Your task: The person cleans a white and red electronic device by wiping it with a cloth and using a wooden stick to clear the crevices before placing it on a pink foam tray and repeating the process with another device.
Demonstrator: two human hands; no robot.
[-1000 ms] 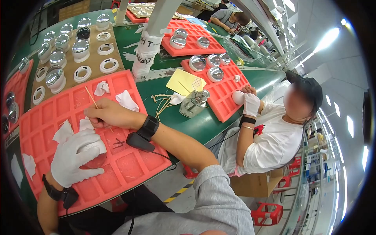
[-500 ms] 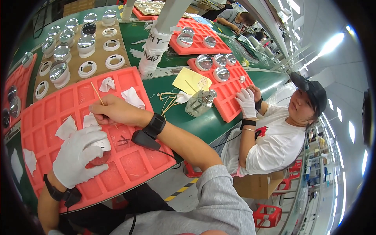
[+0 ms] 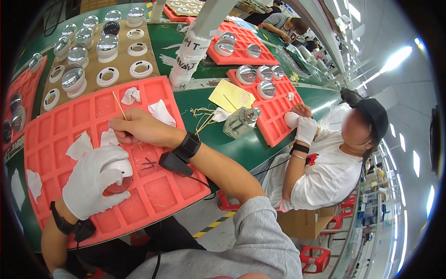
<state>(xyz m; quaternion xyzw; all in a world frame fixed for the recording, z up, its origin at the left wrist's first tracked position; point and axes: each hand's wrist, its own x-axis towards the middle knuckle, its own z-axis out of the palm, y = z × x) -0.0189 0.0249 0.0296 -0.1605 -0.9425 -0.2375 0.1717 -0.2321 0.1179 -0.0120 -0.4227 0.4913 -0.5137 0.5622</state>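
Observation:
My left hand (image 3: 90, 183), in a white glove, is closed around a white rounded housing (image 3: 122, 167) with small openings in its side. Much of that housing is hidden by the glove. It is held over the red foam tray (image 3: 160, 191), whose surface is split into square pockets. In my bare right hand (image 3: 144, 128) a thin wooden stick (image 3: 118, 103) is pinched, its upper end pointing away from me and its lower part passing under the fingers toward the housing. Crumpled white cloths (image 3: 161, 114) lie on the tray around both hands.
Beyond the tray, a brown board (image 3: 95, 67) carries white rings and mirrored domes. A glass bottle (image 3: 239, 123), loose sticks (image 3: 202, 122) and a yellow sheet (image 3: 227, 95) lie to the right, past a wrapped post (image 3: 185, 60). A co-worker (image 3: 325, 162) sits at another red tray (image 3: 274, 123).
My hands keep nearly the same grip, with the stick and housing barely shifted. The co-worker's hands now hold a white round piece that was not visible before. The whole view has shifted slightly.

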